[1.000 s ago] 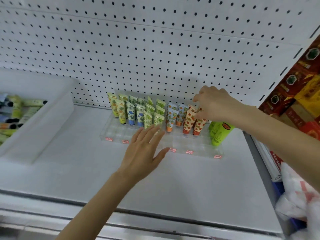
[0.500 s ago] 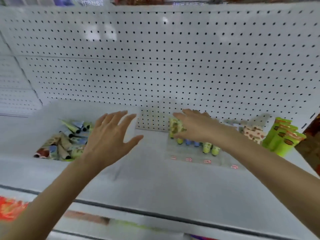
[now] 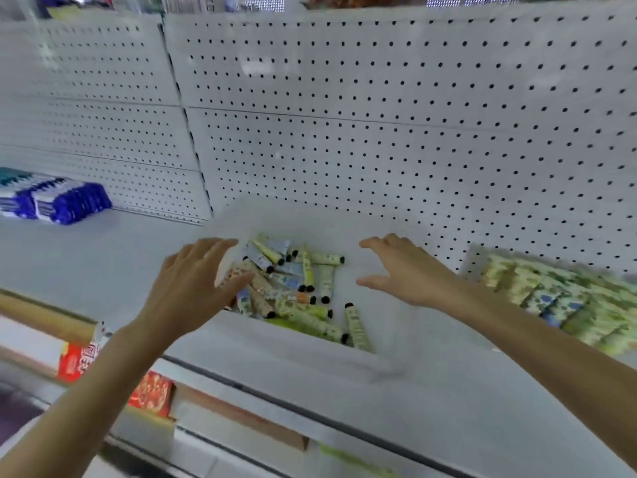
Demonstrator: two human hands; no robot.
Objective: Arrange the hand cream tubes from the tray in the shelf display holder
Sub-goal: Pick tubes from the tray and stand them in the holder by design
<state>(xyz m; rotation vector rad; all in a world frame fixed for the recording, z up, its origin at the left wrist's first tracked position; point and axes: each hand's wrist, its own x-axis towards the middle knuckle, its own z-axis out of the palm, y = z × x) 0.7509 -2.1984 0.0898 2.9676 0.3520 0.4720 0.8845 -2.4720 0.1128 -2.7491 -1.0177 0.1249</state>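
A white metal shelf (image 3: 103,257) runs across the view, backed by a white pegboard (image 3: 379,132) with rows of dark holes. A vertical seam splits the pegboard into two panels left of centre.

The frosted tray (image 3: 310,219) sits on the shelf near the middle, against the pegboard. The tubes (image 3: 293,288) lie loose in it in a jumbled heap, pointing every way. They are green, blue and tan with black caps, and a few rest along the front wall.

The left hand (image 3: 193,284) is at the tray's left wall, its grip spread and holding nothing. The fingertips reach over the rim and the thumb is close to the nearest tubes, though whether it touches them is unclear. The right hand (image 3: 403,274) hovers palm down over the right part of the tray, its grip also spread wide and holding nothing, apart from the tubes below it.

To the right on the same shelf stands the clear holder (image 3: 474,262), blurred, with standing tubes (image 3: 568,305) in green and blue packed inside. At far left on the shelf lie blue packs (image 3: 51,198), well apart from the tray. Below the shelf's front edge, a lower shelf (image 3: 41,322) carries red boxes (image 3: 151,395). The top of the view shows the edge of another shelf, too blurred to read.
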